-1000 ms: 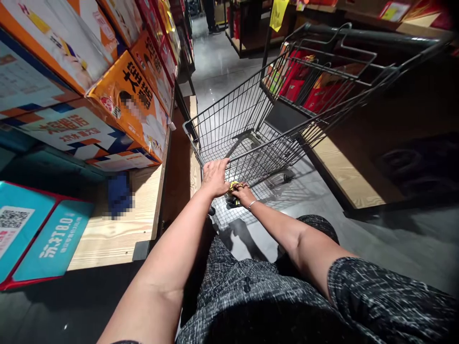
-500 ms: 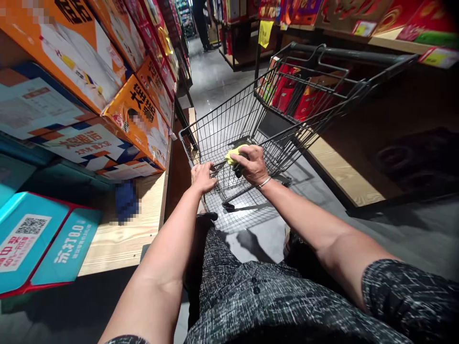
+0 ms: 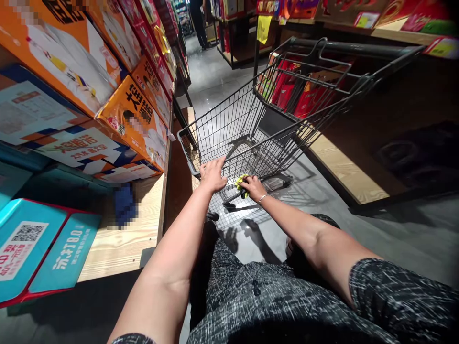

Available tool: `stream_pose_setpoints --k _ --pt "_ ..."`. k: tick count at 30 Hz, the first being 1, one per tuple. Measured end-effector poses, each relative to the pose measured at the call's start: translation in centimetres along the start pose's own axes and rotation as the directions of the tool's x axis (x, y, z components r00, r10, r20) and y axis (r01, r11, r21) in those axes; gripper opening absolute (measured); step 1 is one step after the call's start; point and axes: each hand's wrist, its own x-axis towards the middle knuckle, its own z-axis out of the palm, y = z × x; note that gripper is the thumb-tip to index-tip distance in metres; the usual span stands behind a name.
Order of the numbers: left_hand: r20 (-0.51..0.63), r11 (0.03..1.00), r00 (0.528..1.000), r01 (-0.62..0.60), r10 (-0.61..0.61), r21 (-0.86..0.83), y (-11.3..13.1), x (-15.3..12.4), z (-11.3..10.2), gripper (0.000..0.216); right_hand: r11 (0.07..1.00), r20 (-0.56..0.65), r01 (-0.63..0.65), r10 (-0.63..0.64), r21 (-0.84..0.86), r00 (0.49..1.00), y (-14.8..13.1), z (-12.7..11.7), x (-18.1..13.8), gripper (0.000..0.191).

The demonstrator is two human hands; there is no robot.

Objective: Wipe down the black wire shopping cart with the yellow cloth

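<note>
A black wire shopping cart [image 3: 247,107] stands in front of me. At the rim of its near end is my left hand [image 3: 213,176], its fingers stretched out and its thumb apart; whether it touches the wire I cannot tell. My right hand [image 3: 255,188] is closed on a crumpled yellow-and-black cloth [image 3: 241,181], low against the outside of the cart's near side. Part of the cloth is hidden under the fingers. Through the wire basket, the floor and the lower frame show.
Stacked orange boxes [image 3: 138,114] and a turquoise box [image 3: 64,253] stand on the wooden shelf [image 3: 118,248] at left. Another low wooden shelf [image 3: 333,167] runs along the right. Red packages [image 3: 304,98] are behind the cart. A person in dark clothes [image 3: 199,24] stands far down the aisle.
My right hand has moved down with the cloth, from the top rim to the cart's lower outside. My left hand has shifted slightly right, and its fingers have straightened.
</note>
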Motion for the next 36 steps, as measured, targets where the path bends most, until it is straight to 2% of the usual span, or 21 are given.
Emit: stream_pose_setpoints --k 3,6,9,12,14,16,19,21,23,25,27,32,34,36 --pt "-0.015 1.0 1.0 0.013 -0.013 -0.001 0.0 0.1 0.4 0.08 0.998 -0.162 0.062 -0.059 0.016 0.985 0.1 -3.8 1.7 0.041" --pt "-0.015 1.0 1.0 0.027 -0.028 -0.007 -0.1 0.3 0.6 0.075 0.995 -0.379 0.102 -0.091 0.01 0.921 -0.3 -8.7 3.1 0.037" --pt "-0.003 0.999 0.999 0.043 -0.043 -0.005 -0.2 0.4 0.5 0.072 0.999 -0.525 0.04 -0.045 -0.02 0.85 -0.2 -13.5 3.8 0.037" --pt "0.022 0.999 0.999 0.049 -0.049 -0.015 -0.1 0.3 0.2 0.069 0.995 -0.591 -0.094 0.055 -0.035 0.805 0.2 -17.0 4.4 0.043" --pt "0.034 0.999 0.998 0.045 -0.044 -0.03 0.0 0.2 0.0 0.069 0.985 -0.557 -0.17 0.122 -0.036 0.821 -0.3 -18.0 4.7 0.044" --pt "0.04 0.998 0.998 0.04 -0.038 -0.043 0.0 0.1 -0.1 0.068 0.981 -0.465 -0.191 0.151 -0.041 0.872 -2.1 -17.8 4.8 0.041" --pt "0.04 0.998 0.998 0.046 -0.045 -0.036 -0.2 0.1 -0.2 0.065 0.996 -0.299 -0.058 0.033 -0.074 0.954 -6.4 -16.6 4.8 0.037" --pt "0.042 0.998 0.997 0.06 -0.059 -0.021 -0.6 0.2 -0.1 0.062 0.992 -0.217 0.065 -0.087 -0.107 0.972 -8.8 -16.1 4.8 0.037" --pt "0.033 0.998 0.998 0.061 -0.06 -0.028 -1.2 0.2 -0.1 0.061 0.983 -0.154 0.126 -0.147 -0.136 0.977 -9.6 -16.5 4.9 0.036" --pt "0.015 0.997 0.999 0.043 -0.042 -0.065 -1.9 0.1 -0.1 0.064 0.98 -0.103 0.122 -0.14 -0.158 0.985 -8.5 -17.7 5.2 0.034" --pt "0.004 0.994 0.999 0.036 -0.036 -0.101 -2.6 0.1 -0.1 0.067 0.98 -0.094 0.062 -0.081 -0.191 0.992 -5.7 -19.4 5.3 0.032" --pt "0.003 0.992 0.999 0.044 -0.044 -0.12 -3.8 0.0 -0.3 0.064 0.939 -0.207 -0.206 0.152 -0.274 0.967 2.8 -23.4 4.5 0.035" --pt "0.011 0.992 0.999 0.049 -0.048 -0.114 -3.5 0.1 -0.5 0.062 0.917 -0.233 -0.267 0.201 -0.298 0.951 4.6 -24.2 4.3 0.036" --pt "0.02 0.994 0.997 0.072 -0.071 -0.077 -2.6 0.3 -0.5 0.058 0.898 -0.235 -0.302 0.233 -0.321 0.944 4.9 -24.6 4.3 0.036"
